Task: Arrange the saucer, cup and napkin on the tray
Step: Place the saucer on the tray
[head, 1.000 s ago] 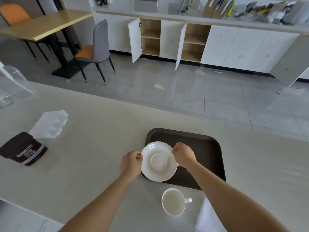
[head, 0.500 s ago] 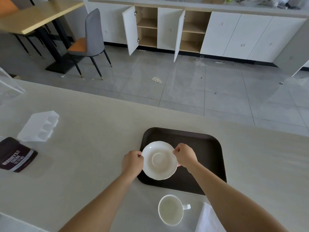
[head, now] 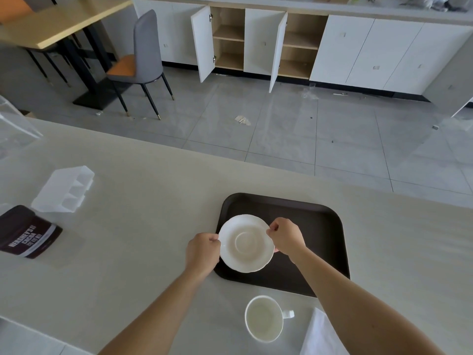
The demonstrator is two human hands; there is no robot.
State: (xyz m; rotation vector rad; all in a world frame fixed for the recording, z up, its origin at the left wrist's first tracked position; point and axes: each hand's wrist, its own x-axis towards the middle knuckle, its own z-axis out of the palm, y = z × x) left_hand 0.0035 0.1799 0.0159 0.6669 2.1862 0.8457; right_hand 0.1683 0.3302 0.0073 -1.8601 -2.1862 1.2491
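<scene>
1. Nearest edge: white napkin [head: 320,334] lies flat on the desk [head: 153,201], bottom right, partly hidden under the R forearm and cut off by the frame.
2. Just left of it: white cup [head: 264,318], upright, looks empty inside, handle pointing right toward the napkin. Cup sits on the desk near the tray's near edge, not on the tray.
3. Both forearms reach fwd from the bottom of the frame.
4. Left hand [head: 203,252] is clenched on the saucer's left rim, fingers curled, knuckles up.
5. Right hand [head: 286,239] pinches the saucer's right rim, thumb and fingers wrapped over the edge.
6. Saucer [head: 246,243]: white, round, wavy rim, right way up, roughly level. It's over the left part of the tray, its left edge at abt the tray's left rim. Can't tell if it rests on the tray or is held just above.
7. Tray [head: 320,226]: dark brown, rectangular w/ rounded corners, flat on the desk; only the saucer is over it.
8. Far left on the desk: dark cocoa tub [head: 28,233] lying on its side, white lettering; just behind it a clear plastic divided container [head: 64,189]. Both well apart from the tray.
9. Beyond the desk: grey tiled floor [head: 281,129], grey chair [head: 143,60] w/ orange seat, wooden table [head: 58,21], white cabinets [head: 358,52] w/ two doors open.
</scene>
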